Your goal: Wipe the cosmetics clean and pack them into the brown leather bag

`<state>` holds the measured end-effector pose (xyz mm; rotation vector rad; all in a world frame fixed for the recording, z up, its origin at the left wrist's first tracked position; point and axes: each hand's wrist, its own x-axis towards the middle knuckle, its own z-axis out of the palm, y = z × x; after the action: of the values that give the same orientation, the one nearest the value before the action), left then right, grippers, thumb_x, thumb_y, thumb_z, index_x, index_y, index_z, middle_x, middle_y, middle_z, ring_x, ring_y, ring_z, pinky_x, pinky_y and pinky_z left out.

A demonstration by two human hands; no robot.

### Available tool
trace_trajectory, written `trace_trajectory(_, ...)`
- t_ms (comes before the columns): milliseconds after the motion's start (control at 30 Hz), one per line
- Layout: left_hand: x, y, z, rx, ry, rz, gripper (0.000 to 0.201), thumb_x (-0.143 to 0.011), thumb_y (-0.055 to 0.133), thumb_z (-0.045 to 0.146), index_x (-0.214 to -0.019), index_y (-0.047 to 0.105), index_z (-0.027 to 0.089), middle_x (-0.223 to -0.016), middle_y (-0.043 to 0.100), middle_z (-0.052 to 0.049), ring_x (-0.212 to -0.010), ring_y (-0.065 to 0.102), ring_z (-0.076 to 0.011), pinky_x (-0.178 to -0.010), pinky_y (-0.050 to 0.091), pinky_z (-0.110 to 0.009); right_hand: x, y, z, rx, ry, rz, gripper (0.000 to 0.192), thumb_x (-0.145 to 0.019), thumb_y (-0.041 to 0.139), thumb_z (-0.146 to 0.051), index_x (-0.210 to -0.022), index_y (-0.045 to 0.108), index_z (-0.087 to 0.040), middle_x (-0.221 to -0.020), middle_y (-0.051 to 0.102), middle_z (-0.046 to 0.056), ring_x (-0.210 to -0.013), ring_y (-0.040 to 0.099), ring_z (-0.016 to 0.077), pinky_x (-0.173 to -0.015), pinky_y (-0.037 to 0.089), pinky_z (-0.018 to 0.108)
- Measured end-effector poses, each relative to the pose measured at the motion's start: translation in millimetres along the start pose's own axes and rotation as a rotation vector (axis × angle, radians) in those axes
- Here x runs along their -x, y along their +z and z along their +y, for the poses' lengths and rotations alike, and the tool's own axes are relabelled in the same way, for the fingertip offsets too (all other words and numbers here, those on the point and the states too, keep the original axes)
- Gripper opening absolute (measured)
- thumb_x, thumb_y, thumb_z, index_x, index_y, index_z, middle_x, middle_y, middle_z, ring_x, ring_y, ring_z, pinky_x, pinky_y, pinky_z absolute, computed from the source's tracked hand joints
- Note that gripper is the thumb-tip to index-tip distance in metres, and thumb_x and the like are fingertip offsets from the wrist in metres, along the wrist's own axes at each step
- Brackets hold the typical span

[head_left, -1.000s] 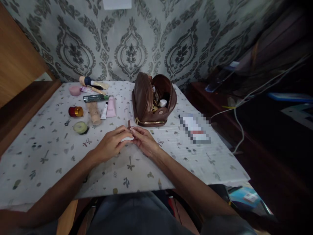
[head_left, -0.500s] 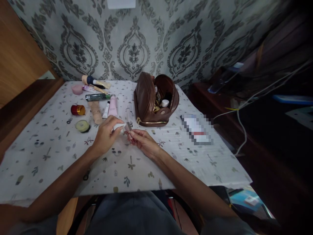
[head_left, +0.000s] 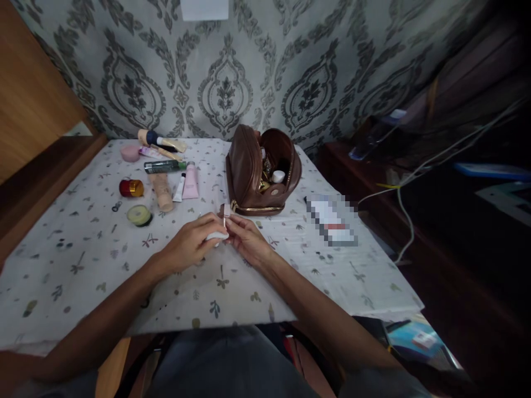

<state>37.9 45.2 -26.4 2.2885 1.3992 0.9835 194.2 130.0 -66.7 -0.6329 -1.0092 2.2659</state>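
Observation:
Both hands meet above the near middle of the table. My left hand is closed round a small white object, whose kind I cannot make out; it looks like a folded wipe. The fingers of my right hand pinch a small clear container with a pinkish-red part, mostly hidden by the fingers. The white object is close against the container. Just behind the hands stands a brown cosmetic bag, unzipped, with a white-lidded jar and gold-coloured items inside.
Left on the patterned tablecloth lie a pink tube, a small white tube, a beige tube, a dark green bottle, a red-gold jar, a green-topped jar and brushes. A blurred-out phone-like object lies right.
The left hand has moved right and slightly down, bringing the white object nearer the right hand. The clear container has tilted, and its top now points up beside the bag.

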Motion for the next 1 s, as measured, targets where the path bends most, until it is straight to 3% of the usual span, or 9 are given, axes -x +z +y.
trace_trajectory(267,-4,-8.2,-7,-0.084,-0.211,0.274,0.012,-0.094,0.052,0.023,-0.094,0.064,0.018,-0.089,0.062,-0.003,-0.086,0.059,-0.0178,-0.077,0.046,-0.030,7,5,-3,0.074,0.075,-0.156,0.039,-0.067,0.086,-0.041,-0.093,0.071,-0.016,-0.074,0.065,0.000,-0.068,0.062,0.0114,-0.053,0.041,0.019)
trace_trajectory(367,-4,-9.7,-10,-0.061,-0.212,0.295,0.012,-0.093,0.054,0.025,-0.092,0.064,0.018,-0.087,0.062,-0.003,-0.085,0.059,-0.0178,-0.076,0.046,-0.030,7,6,-2,0.069,0.066,-0.169,0.041,-0.066,0.086,-0.041,-0.095,0.070,-0.017,-0.075,0.065,0.000,-0.070,0.063,0.0119,-0.061,0.046,0.022)
trace_trajectory(467,-4,-9.8,-9,0.023,-0.183,0.194,0.014,-0.094,0.053,0.026,-0.097,0.065,0.019,-0.090,0.064,-0.004,-0.086,0.060,-0.0175,-0.075,0.047,-0.029,4,4,-1,0.055,0.000,-0.123,0.037,-0.066,0.086,-0.038,-0.091,0.069,-0.017,-0.079,0.066,-0.001,-0.069,0.058,0.0103,-0.068,0.048,0.023)
trace_trajectory(567,-4,-11.7,-4,0.111,-0.140,0.048,0.015,-0.095,0.053,0.026,-0.099,0.066,0.019,-0.093,0.064,-0.005,-0.087,0.062,-0.0170,-0.076,0.047,-0.028,3,2,-2,0.009,-0.038,-0.027,0.042,-0.062,0.089,-0.035,-0.095,0.066,-0.021,-0.081,0.065,-0.003,-0.065,0.055,0.0087,-0.059,0.044,0.020)
trace_trajectory(633,-4,-14.4,0,0.184,-0.108,-0.037,0.016,-0.095,0.052,0.027,-0.098,0.066,0.020,-0.094,0.065,-0.005,-0.087,0.062,-0.0167,-0.077,0.048,-0.028,5,1,-6,-0.009,-0.039,-0.018,0.053,-0.061,0.089,-0.034,-0.106,0.063,-0.025,-0.079,0.064,-0.005,-0.061,0.054,0.0081,-0.052,0.040,0.019)
trace_trajectory(733,-3,-17.7,1,0.288,-0.095,-0.149,0.016,-0.096,0.052,0.030,-0.097,0.066,0.022,-0.094,0.065,-0.004,-0.087,0.063,-0.0164,-0.077,0.049,-0.027,12,0,-18,0.046,-0.035,-0.105,0.072,-0.065,0.087,-0.036,-0.129,0.052,-0.031,-0.072,0.062,-0.006,-0.057,0.052,0.0089,-0.047,0.036,0.018)
trace_trajectory(833,-1,-16.0,-3,0.343,-0.144,-0.240,0.018,-0.097,0.050,0.033,-0.098,0.065,0.024,-0.095,0.064,-0.004,-0.085,0.063,-0.0156,-0.075,0.048,-0.025,21,-3,-40,0.126,-0.071,-0.131,0.080,-0.069,0.084,-0.040,-0.138,0.045,-0.032,-0.075,0.062,-0.005,-0.057,0.052,0.0097,-0.047,0.038,0.019)
trace_trajectory(1000,0,-2.2,-16,0.385,-0.214,-0.310,0.021,-0.098,0.047,0.036,-0.097,0.064,0.023,-0.097,0.063,-0.004,-0.086,0.061,-0.0160,-0.075,0.048,-0.026,33,-18,-103,0.260,-0.291,0.008,0.068,-0.068,0.084,-0.043,-0.127,0.052,-0.031,-0.081,0.067,-0.001,-0.056,0.053,0.0104,-0.046,0.039,0.021)
